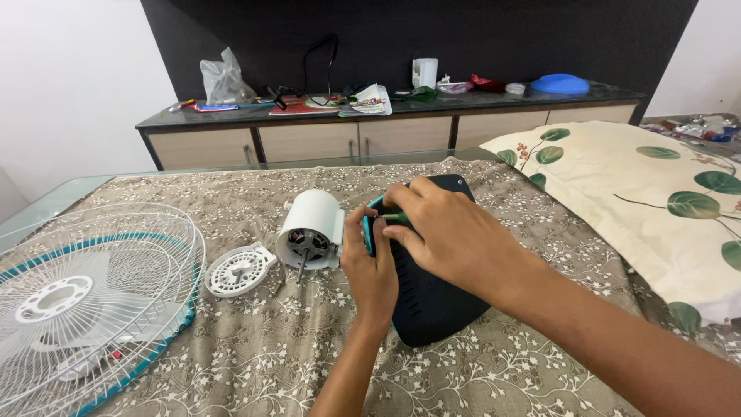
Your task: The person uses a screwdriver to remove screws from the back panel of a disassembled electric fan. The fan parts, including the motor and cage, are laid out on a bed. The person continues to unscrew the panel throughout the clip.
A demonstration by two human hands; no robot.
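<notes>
Both hands meet on the dark navy plastic fan base lying flat on the flowered brown cloth. The left hand pinches its teal-edged end; the right hand clamps over the top. Just left of the grip lies the white cylindrical motor, then a round white plastic disc, then the white wire fan guard.

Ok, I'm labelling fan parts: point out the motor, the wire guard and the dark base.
motor (311, 225): head view, white housing.
wire guard (158, 262): head view, wire mesh near its right rim.
dark base (432, 301): head view, bare top surface.
</notes>
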